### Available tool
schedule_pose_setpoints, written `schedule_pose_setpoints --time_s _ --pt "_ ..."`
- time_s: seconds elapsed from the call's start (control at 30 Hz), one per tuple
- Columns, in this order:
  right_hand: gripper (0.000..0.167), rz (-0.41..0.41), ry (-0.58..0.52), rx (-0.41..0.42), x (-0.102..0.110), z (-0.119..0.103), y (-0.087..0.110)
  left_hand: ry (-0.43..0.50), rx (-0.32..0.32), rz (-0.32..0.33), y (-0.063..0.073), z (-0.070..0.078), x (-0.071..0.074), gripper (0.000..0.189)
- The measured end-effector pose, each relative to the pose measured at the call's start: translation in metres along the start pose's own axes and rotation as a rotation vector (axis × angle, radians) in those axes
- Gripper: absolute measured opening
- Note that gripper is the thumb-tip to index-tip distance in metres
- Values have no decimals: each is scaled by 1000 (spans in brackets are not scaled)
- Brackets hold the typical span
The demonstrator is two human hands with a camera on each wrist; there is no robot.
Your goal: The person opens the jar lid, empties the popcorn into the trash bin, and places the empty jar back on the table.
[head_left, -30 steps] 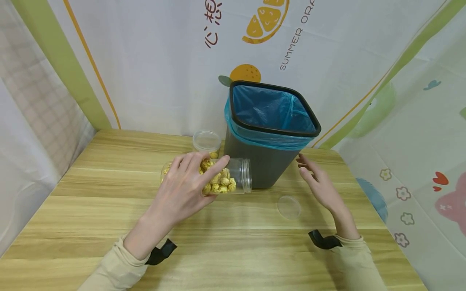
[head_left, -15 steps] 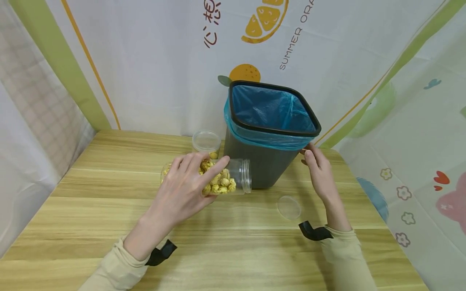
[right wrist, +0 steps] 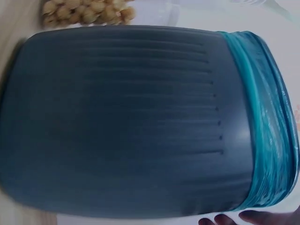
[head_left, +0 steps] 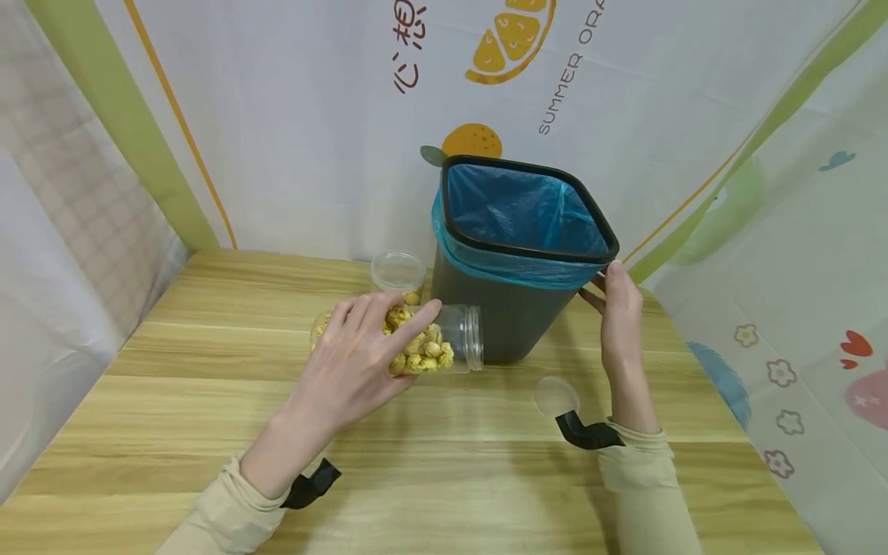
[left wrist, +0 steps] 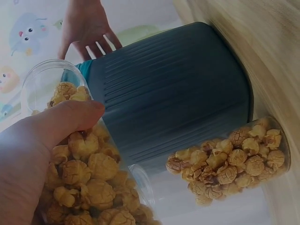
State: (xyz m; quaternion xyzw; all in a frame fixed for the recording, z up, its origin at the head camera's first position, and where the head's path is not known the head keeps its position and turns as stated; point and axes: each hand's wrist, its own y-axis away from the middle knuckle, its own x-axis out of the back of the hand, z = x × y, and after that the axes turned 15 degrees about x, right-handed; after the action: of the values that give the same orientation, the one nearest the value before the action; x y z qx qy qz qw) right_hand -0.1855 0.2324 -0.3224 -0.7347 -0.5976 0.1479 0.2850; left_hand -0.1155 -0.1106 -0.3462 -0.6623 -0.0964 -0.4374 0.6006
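Note:
My left hand point(head_left: 354, 354) grips a clear screw-top jar point(head_left: 455, 327) of popcorn, lying on its side in the air with its uncovered mouth to the right. The left wrist view shows the thumb point(left wrist: 70, 119) across the jar, with popcorn heaped inside. Just beyond the mouth stands a dark grey trash bin point(head_left: 506, 324), lined with a blue bag point(head_left: 492, 266) under a black rim. At the bin's right side is my right hand point(head_left: 622, 327), its thumb at the rim's corner and its fingers extended partly behind the bin. Whether they touch the bin, I cannot tell.
A second clear jar point(head_left: 398, 270), with popcorn inside, stands left of the bin near the back edge. A round clear lid point(head_left: 553, 393) lies on the wooden table point(head_left: 430, 478) in front of the bin. Printed curtains point(head_left: 291, 139) hang behind and at both sides.
My right hand has moved from beside the bin up to its right rim corner, and the forearm has shifted left. The left hand and its jar have stayed nearly still.

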Motion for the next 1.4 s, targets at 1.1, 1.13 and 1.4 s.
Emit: schedule_pose_setpoints --time_s 1.1,1.13,1.4 --pt "53 165 -147 -61 -8 -5 -14 -22 1 -8 0 10 -13 108" --pt "52 169 -151 -61 -8 -4 -14 -20 -2 -4 -1 9 -14 108" --pt "53 142 -163 -55 -17 1 -17 1 13 5 -5 4 -14 111"
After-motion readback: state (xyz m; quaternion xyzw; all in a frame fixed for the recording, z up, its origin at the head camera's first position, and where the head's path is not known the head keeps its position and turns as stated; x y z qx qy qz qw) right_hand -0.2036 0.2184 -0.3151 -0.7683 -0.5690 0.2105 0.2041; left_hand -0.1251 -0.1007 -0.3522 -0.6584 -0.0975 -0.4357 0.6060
